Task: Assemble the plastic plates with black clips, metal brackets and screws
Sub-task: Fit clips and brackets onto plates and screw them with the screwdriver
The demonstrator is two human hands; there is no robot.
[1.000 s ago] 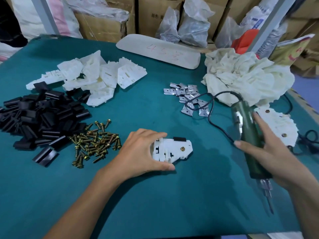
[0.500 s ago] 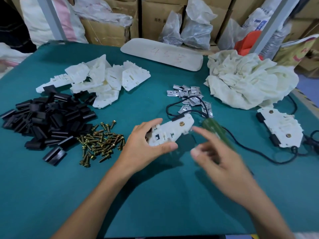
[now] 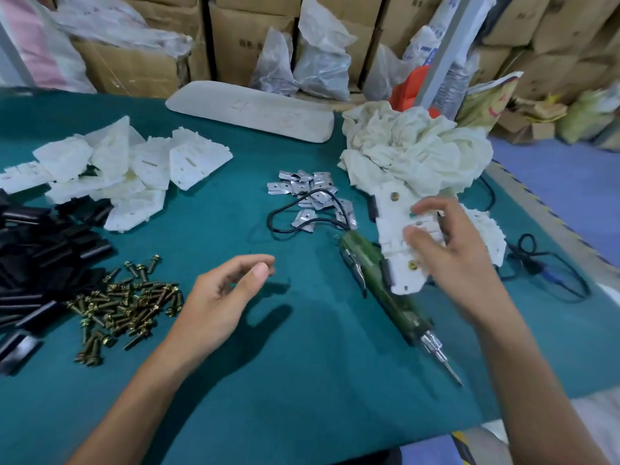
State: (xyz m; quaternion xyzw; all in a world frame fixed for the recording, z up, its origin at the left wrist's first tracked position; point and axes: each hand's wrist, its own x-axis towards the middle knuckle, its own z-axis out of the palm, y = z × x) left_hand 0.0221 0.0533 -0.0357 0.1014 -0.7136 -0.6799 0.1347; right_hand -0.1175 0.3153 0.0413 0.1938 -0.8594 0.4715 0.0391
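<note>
Plastic plates [image 3: 127, 169], bare and white, lie heaped at the far left of the green table [image 3: 302, 380], just behind the black clips [image 3: 40, 250], a pile the frame edge cuts off so its extent cannot be told. Nearer the person sits a loose scatter of brass-coloured screws [image 3: 124, 300]. Beside it the left hand [image 3: 218, 297] hovers above the cloth-green surface, fingers loosely curled and holding nothing. Metal brackets [image 3: 312, 193] lie further back at centre, and an electric screwdriver [image 3: 385, 286] rests on the table pointing toward the person, its upper body partly hidden behind the assembled plate [image 3: 399, 236]. That plate, with two screw heads and dark clips showing on it, is lifted off the table in the right hand [image 3: 449, 250], thumb and curled fingers pinching it across the middle. One unit looks finished and seems bound for the finished pieces [image 3: 486, 229] at the right, below the crumpled cloth [image 3: 412, 152]. The next move likely calls for releasing it there and reaching left for a fresh plate and clip. Blur smears the right hand, which covers most of that stack.
</note>
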